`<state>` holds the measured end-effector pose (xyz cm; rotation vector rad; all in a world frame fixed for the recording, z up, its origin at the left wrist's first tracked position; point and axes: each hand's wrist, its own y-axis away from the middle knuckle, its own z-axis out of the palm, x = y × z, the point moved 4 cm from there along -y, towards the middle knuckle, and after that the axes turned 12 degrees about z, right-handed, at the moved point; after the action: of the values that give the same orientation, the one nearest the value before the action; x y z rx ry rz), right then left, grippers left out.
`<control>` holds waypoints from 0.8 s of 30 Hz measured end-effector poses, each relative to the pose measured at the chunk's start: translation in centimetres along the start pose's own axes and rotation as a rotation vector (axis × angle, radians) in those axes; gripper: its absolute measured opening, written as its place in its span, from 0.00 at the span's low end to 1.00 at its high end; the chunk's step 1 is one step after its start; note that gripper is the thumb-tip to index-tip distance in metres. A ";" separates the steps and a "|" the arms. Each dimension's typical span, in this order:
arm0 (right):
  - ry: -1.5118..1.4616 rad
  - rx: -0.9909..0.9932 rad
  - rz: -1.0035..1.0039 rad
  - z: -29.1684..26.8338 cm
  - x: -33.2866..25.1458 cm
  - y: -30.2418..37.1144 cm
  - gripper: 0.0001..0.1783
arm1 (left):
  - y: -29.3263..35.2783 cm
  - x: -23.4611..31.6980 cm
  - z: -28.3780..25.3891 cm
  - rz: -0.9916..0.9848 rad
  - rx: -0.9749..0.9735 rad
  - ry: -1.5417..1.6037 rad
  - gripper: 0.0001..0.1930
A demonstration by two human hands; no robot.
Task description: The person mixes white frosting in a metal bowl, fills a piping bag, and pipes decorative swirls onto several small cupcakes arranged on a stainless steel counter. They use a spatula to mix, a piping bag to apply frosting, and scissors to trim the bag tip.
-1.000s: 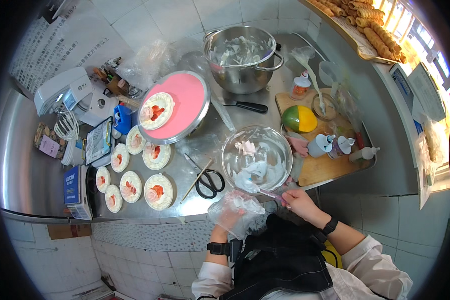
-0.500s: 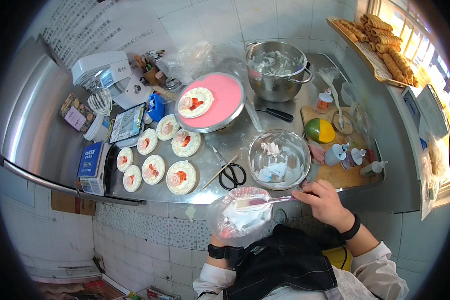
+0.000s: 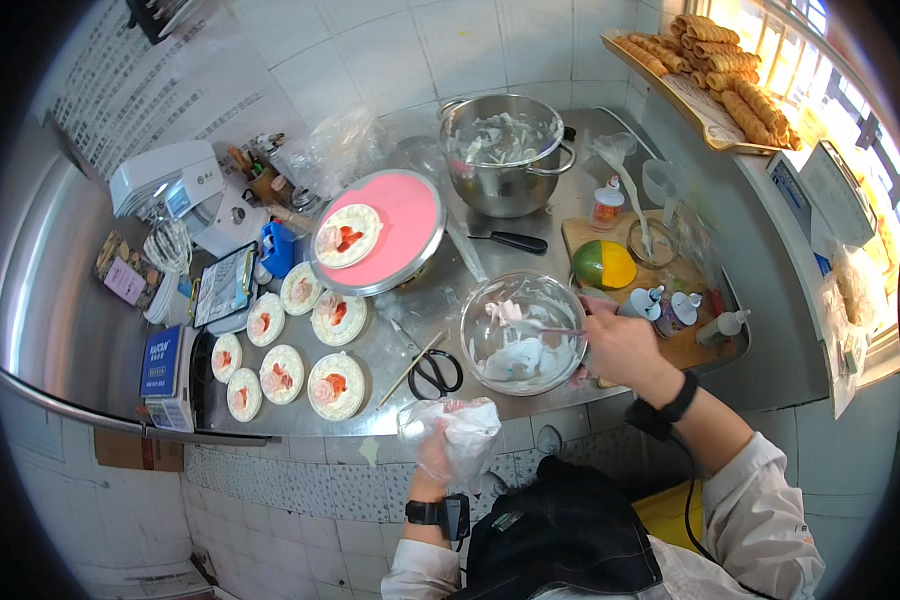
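My left hand (image 3: 434, 452) is wrapped by a clear plastic piping bag (image 3: 468, 432) with white cream in it, held just off the counter's front edge. My right hand (image 3: 618, 345) grips the thin pinkish handle of a spatula (image 3: 555, 331), whose head reaches into a clear bowl (image 3: 467, 352). White, pale blue and pink cream smears the inside of this bowl. To its left lie black-handled scissors (image 3: 436, 373) and a thin wooden stick (image 3: 410, 368). Several small round cakes (image 3: 336, 386) with white cream and red fruit pieces stand farther left.
A pink-topped turntable (image 3: 407, 220) bears one more cake. Behind the bowl are a steel pot (image 3: 505, 180) with cream and a black-handled knife (image 3: 515, 241). On the right, a cutting board (image 3: 582, 235) holds a cut mango (image 3: 604, 265) and squeeze bottles. A pastry tray (image 3: 660, 90) sits at upper right.
The spatula has moved from the piping bag's mouth into the clear bowl with my right hand. My left hand and the bag have dropped slightly, and the bag's opening has folded over. The view has shifted.
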<state>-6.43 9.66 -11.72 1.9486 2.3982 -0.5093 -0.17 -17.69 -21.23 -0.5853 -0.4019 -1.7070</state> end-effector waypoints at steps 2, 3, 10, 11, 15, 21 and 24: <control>0.076 -0.129 -0.015 3.1 -0.4 -0.8 0.10 | -0.8 -1.4 -1.9 -0.098 0.054 -0.039 0.22; 0.093 -0.174 -0.024 4.4 -0.8 -1.1 0.09 | -1.1 -1.9 -2.4 -0.138 0.060 -0.057 0.22; -0.074 -0.290 -0.121 4.8 -2.3 -0.5 0.10 | -1.8 -2.1 -3.8 -0.191 0.271 -0.329 0.24; -0.080 -0.328 -0.071 4.4 -2.0 -0.4 0.11 | -1.9 -1.8 -3.8 -0.176 0.219 -0.451 0.24; -0.069 -0.217 -0.052 2.4 -0.1 -1.2 0.16 | -1.4 -1.5 -4.8 -0.166 0.150 -0.674 0.22; 0.011 -0.189 -0.318 2.8 0.0 -1.5 0.15 | -0.5 -2.3 -5.3 -0.057 -0.101 -1.201 0.18; 0.001 -0.195 -0.267 3.0 0.6 -1.3 0.15 | -0.5 -2.3 -5.2 0.025 -0.128 -1.208 0.22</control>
<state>-8.39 9.23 -14.40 1.5643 2.6110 -0.2642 -1.21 -18.65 -26.71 -1.6882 -1.1114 -1.1824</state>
